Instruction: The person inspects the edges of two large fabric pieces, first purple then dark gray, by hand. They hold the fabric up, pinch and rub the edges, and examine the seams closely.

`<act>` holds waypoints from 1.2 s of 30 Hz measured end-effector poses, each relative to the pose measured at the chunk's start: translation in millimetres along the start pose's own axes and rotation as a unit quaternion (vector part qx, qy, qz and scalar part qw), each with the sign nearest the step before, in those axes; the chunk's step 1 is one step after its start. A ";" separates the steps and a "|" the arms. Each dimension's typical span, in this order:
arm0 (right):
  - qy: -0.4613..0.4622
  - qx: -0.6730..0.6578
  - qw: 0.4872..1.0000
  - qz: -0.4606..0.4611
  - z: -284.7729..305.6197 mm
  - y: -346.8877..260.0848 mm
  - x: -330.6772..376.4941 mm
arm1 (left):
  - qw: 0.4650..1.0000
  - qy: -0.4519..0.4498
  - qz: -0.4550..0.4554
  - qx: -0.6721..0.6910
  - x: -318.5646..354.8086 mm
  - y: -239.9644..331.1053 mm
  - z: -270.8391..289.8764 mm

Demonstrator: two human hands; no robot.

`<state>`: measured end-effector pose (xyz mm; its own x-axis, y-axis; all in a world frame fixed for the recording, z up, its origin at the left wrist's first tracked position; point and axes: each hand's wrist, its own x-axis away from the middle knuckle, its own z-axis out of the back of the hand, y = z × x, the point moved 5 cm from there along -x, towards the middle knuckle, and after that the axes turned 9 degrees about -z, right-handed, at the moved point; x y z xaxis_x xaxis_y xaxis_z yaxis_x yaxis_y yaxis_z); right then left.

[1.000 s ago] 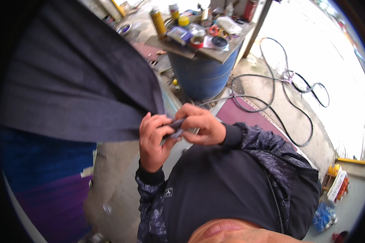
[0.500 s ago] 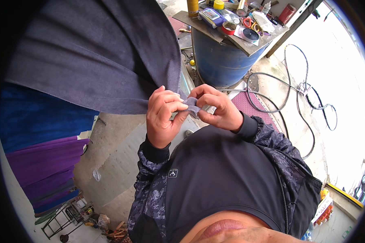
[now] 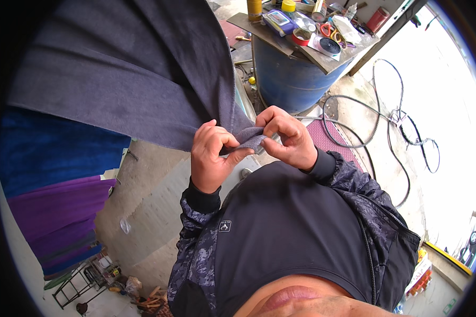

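Note:
A large grey towel-like cloth (image 3: 121,84) hangs from the upper left, and its gathered corner comes down between my hands. My left hand (image 3: 212,153) pinches the corner from the left, fingers bent over the fabric. Close beside it, my right hand (image 3: 288,140) grips the folded edge between thumb and fingers. Between the two hands the edge is rolled over on itself, with its stitched border facing me. What lies inside the fold is hidden.
Blue (image 3: 58,145) and purple (image 3: 63,203) cloths hang at the left. Ahead right, a blue drum (image 3: 288,74) bears a board with scissors (image 3: 325,30), tape rolls and bottles. A black hose (image 3: 373,113) coils on the right floor. A wire rack (image 3: 79,282) stands lower left.
My right hand has shifted slightly, and more of the cloth's corner shows between my hands, spread wider and folded. My left fingers have drawn back a little from the right ones.

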<state>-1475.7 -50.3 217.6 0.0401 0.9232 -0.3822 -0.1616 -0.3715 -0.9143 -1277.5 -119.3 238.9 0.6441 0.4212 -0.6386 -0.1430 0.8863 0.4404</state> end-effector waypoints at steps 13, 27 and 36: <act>-0.029 0.020 0.999 0.030 -2.4 -5.2 1.4 | 0.996 -0.011 -0.021 0.081 -5.0 4.3 -3.6; -0.071 -0.042 0.996 -0.021 -6.3 0.5 5.1 | 0.996 0.005 -0.048 0.078 -12.3 18.7 -0.6; -0.060 -0.015 0.998 -0.017 -5.7 -9.4 8.8 | 0.995 0.009 -0.071 0.069 -13.7 25.4 1.2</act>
<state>-1468.2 -39.3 222.1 -0.0743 0.9399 -0.3332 -0.1326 -0.3405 -0.9309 -1289.0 -102.7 259.6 0.6363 0.2984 -0.7114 0.0539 0.9027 0.4269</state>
